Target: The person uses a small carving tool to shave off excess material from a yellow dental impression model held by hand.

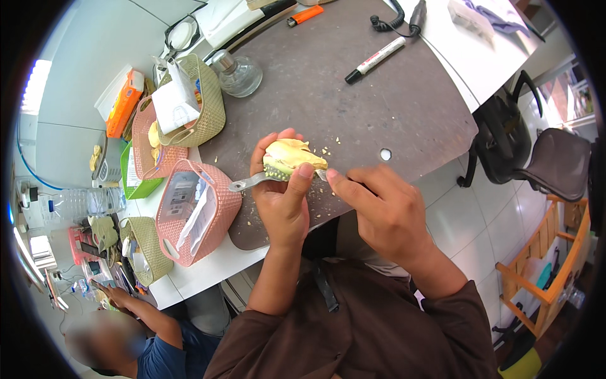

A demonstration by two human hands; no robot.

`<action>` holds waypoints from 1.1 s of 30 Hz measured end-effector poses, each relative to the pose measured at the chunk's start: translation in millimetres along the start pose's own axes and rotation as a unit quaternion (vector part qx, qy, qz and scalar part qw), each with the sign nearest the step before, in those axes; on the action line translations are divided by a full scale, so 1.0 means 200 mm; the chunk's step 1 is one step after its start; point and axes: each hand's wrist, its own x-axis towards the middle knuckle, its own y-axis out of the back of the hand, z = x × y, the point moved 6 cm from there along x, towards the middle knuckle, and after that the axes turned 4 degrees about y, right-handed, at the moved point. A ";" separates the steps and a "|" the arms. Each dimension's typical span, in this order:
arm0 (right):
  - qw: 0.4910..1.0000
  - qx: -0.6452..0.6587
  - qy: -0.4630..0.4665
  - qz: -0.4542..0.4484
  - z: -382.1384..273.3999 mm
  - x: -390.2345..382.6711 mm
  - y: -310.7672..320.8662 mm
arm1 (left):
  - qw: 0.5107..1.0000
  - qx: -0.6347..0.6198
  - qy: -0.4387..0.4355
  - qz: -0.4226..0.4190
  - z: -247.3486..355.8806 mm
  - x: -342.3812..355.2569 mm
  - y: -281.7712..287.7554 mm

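Note:
My left hand (281, 205) is closed round a metal dental impression tray, its flat handle (248, 182) with a hole sticking out to the left. Green material shows as small bumps on the tray's underside, and a yellow plaster-like mass (289, 153) covers the top. My right hand (385, 205) pinches a slim tool, mostly hidden by the fingers; its metal tip (322, 175) touches the right end of the yellow mass. Yellow crumbs (326, 151) lie on the dark tabletop around my hands.
Pink basket (196, 215) and green basket (208, 107) stand left, beside a glass bottle (240, 77). A marker (375, 60), an orange lighter (305, 15) and a coiled cord (388, 22) lie farther back. Another person (158, 335) sits lower left; a chair (549, 158) stands right.

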 end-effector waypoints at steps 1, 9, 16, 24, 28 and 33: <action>1.000 -0.007 0.002 0.007 0.00 0.01 0.00 | 1.000 0.007 -0.004 0.002 0.00 0.00 -0.01; 0.999 -0.019 0.005 0.048 0.01 0.00 -0.05 | 0.998 0.057 -0.033 -0.006 0.00 0.00 0.00; 0.992 0.083 -0.036 0.088 0.06 0.01 -0.10 | 0.998 0.057 -0.037 -0.004 0.00 0.00 0.00; 0.965 0.221 -0.128 0.063 0.10 0.00 -0.13 | 0.996 0.071 -0.043 -0.012 -0.01 -0.01 0.01; 0.957 0.248 -0.144 0.053 0.11 0.00 -0.13 | 0.996 0.072 -0.051 -0.023 -0.01 -0.01 0.01; 0.992 0.101 -0.035 0.064 0.07 0.04 -0.07 | 1.000 -0.015 -0.025 0.004 -0.01 0.01 0.02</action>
